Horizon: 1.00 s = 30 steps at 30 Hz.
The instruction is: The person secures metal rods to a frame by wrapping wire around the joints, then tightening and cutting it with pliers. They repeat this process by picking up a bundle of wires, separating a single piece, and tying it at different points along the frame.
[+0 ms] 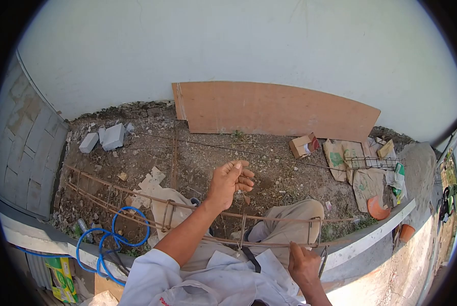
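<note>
My left hand (pixel 231 184) is raised above the rebar frame, its fingers curled and pressed together; whether it holds something thin cannot be made out. The long rusty rebar frame (pixel 243 217), with square stirrups along it, lies across my lap. At the frame's right part, my right hand (pixel 304 262) is closed just below the lower bar, beside a stirrup. A dark tool handle (pixel 323 260) shows at its right side.
A plywood sheet (pixel 274 109) leans on the white wall. Blue hose (pixel 102 245) is coiled at left, near white blocks (pixel 112 136). A cardboard box (pixel 304 146), paper sacks (pixel 366 186) and an orange pot piece (pixel 376 209) lie at right.
</note>
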Motion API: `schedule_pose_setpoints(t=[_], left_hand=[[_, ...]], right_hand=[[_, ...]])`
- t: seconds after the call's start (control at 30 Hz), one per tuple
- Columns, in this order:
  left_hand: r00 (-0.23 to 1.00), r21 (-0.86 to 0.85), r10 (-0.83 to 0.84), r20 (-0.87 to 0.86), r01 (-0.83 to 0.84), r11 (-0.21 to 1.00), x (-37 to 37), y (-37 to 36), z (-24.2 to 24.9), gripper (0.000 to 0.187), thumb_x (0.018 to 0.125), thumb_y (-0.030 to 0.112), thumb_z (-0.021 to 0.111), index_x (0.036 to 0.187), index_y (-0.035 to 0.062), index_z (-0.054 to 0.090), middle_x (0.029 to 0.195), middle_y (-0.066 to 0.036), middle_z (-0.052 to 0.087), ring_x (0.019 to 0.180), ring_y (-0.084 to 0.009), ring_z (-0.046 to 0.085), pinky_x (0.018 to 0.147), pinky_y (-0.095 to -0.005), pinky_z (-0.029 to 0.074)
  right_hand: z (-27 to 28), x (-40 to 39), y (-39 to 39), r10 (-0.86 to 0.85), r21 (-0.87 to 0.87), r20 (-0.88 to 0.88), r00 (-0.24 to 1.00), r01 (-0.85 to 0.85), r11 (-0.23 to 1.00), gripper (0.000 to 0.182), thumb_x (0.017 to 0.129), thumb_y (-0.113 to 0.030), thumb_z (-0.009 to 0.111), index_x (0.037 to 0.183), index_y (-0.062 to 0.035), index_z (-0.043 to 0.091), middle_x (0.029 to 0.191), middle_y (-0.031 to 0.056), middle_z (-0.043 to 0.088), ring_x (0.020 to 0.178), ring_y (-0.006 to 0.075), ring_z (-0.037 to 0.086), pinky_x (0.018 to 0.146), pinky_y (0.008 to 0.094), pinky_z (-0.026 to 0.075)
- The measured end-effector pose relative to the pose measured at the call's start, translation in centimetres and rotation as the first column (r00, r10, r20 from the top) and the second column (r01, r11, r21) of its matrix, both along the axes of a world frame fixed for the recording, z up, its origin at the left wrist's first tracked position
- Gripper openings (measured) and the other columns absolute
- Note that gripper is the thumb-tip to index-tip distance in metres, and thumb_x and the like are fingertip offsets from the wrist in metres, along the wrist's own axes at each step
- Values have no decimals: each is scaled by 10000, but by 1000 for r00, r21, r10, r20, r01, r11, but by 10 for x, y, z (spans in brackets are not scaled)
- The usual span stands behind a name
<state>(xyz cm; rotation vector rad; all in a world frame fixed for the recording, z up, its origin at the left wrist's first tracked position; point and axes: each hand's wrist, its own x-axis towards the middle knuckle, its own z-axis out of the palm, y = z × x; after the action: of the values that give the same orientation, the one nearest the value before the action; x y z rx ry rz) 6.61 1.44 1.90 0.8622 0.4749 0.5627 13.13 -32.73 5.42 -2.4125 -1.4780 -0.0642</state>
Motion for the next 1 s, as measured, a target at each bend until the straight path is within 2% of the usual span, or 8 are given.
schedule_pose_setpoints(t=[0.3,0.5,0.63,0.7,0.73,0.83,0.9,1.0], left_hand=[[991,-143,-17,135,37,989,-6,19,-9,392,1135,314,509,1273,-36,616,934,-151,739,766,-235,743,655,-339,630],[986,-171,-44,162,72,983,-8,22,-1,400,1116,341,550,1239,-27,650,878,-126,748,720,-226,741,601,-328,618],[987,-30,-152,46,154,988,-20,21,0,411,1117,336,551,1229,-44,660,868,-138,752,717,-218,746,618,-318,626],[967,28,-253,-39,254,967,-22,8,-1,409,1123,326,542,1221,-53,663,863,-143,753,717,-211,747,629,-312,628],[950,41,-302,-77,306,951,-22,1,0,407,1126,318,536,1215,-58,664,861,-146,753,715,-207,746,633,-309,628],[886,66,-440,-147,453,889,-18,-29,2,392,1135,287,525,1215,-71,664,865,-151,756,714,-184,742,636,-284,618],[841,111,-509,-182,532,840,-8,-50,8,391,1135,279,529,1216,-79,664,868,-151,758,711,-178,740,636,-279,616],[806,171,-551,-215,586,792,-1,-79,10,346,1142,258,514,1148,-40,689,849,-108,751,694,-143,712,632,-277,603]], right_hand=[[60,55,-28,78,93,271,959,-106,990,229,892,-106,722,1113,-43,738,714,98,561,636,310,566,688,414,440],[71,65,-45,-186,-101,239,953,215,971,253,905,-119,741,1156,-91,753,664,82,562,597,300,600,600,433,437],[43,66,-81,-443,-324,-434,784,323,889,197,920,-167,773,1093,-81,812,905,150,775,814,340,748,748,428,569],[31,54,-85,-482,-581,-569,666,89,809,203,915,-208,797,1058,-66,825,1017,185,789,944,347,762,839,400,585],[25,47,-84,-316,-476,-653,689,-49,878,294,912,-232,815,1138,-45,801,1028,210,785,979,327,768,838,405,586],[30,31,-41,-201,-88,-717,668,200,976,332,906,-198,826,1172,-8,773,1006,202,772,964,292,764,820,388,583],[40,31,9,-60,250,-660,749,294,922,326,928,-196,821,1135,45,750,928,164,741,872,230,727,788,355,551],[55,37,80,1,454,-492,871,256,853,222,901,-113,817,1057,25,741,876,141,700,754,245,696,678,365,543]])
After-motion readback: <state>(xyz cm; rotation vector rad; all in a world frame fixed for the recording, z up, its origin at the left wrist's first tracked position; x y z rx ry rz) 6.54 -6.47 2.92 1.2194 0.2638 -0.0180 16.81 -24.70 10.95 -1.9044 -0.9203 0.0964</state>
